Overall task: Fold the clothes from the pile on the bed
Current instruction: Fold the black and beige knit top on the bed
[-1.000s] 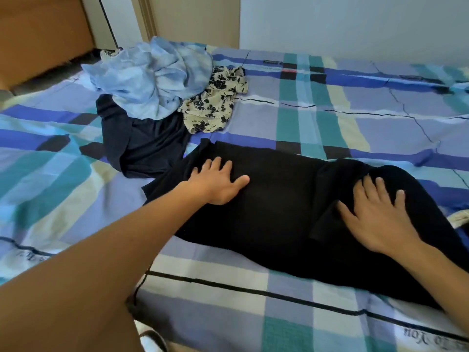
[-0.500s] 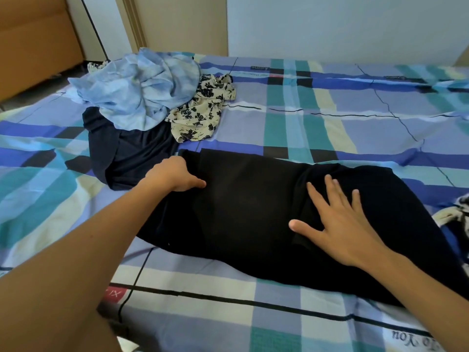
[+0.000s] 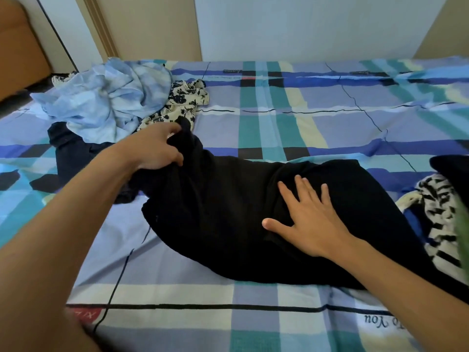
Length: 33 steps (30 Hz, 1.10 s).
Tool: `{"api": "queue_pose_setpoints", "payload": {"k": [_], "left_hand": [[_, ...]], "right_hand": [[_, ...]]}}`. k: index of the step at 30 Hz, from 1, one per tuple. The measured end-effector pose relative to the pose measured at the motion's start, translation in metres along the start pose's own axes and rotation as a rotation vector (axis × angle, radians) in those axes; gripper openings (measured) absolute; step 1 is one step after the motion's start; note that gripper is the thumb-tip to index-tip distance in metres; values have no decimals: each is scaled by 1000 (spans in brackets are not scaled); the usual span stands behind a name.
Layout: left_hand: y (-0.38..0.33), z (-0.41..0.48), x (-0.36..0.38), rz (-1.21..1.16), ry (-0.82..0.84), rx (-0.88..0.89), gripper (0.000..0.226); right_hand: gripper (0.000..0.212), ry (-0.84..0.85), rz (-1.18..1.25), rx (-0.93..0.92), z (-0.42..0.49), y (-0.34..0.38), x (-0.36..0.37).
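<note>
Gathered up and lifted since half a second ago: the left end of the black garment (image 3: 215,207), then lying flat under a fist. Lies across the near half of the bed (image 3: 279,123), long axis running left to right and slanting a little nearer toward the right. Bunched end points up and away toward the pile (image 3: 106,110); other end runs out under the right forearm toward the lower right corner. Gripped at that raised end by the left hand (image 3: 154,148) — fingers curled over a wad of cloth, thumb closing on it from the near side, back of the hand up, arm stretched forward from the lower left. Pressed flat near the middle by the right hand (image 3: 312,224), palm down, fingers straight and spread, pointing away from the body, thumb out to the left, forearm coming in from the lower right. Behind the left hand, in the pile: a blue top (image 3: 111,95) heaped over a navy piece (image 3: 73,151), a floral piece (image 3: 185,102) just beside, either touching the lifted black end or merely behind it; cannot tell which. At the right edge, a striped piece (image 3: 436,207) just beside the black garment.
</note>
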<state>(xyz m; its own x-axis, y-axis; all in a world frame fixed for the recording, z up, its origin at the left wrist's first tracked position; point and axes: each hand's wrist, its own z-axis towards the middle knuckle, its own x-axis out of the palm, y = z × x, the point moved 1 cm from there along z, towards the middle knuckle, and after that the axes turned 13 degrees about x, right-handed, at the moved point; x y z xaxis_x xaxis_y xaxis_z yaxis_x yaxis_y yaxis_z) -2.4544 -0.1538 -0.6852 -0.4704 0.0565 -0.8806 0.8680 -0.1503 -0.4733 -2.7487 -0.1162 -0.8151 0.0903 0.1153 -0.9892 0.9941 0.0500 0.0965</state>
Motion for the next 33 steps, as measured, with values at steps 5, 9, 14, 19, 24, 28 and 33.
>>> {"api": "queue_pose_setpoints", "payload": {"k": [5,9,14,19,24,28,33], "left_hand": [[-79,0,34,-538,184,150,27],[-81,-9,80,-588,402,46,27],[-65,-13,93,-745,203,240,37],[-61,-19,130,77,118,540,76],[-67,-33,180,299,242,584,88],[-72,-31,180,183,215,651,73],[-72,-31,183,343,322,624,76]], "right_hand": [[102,146,156,-44,1,-10,-17],[84,301,398,-37,5,-39,-44],[70,238,496,37,5,-56,-63],[59,-8,468,154,-3,-73,-82],[83,204,242,438,-6,-107,-86],[99,386,313,547,-6,-117,-84],[94,403,443,633,-7,-126,-87]]}}
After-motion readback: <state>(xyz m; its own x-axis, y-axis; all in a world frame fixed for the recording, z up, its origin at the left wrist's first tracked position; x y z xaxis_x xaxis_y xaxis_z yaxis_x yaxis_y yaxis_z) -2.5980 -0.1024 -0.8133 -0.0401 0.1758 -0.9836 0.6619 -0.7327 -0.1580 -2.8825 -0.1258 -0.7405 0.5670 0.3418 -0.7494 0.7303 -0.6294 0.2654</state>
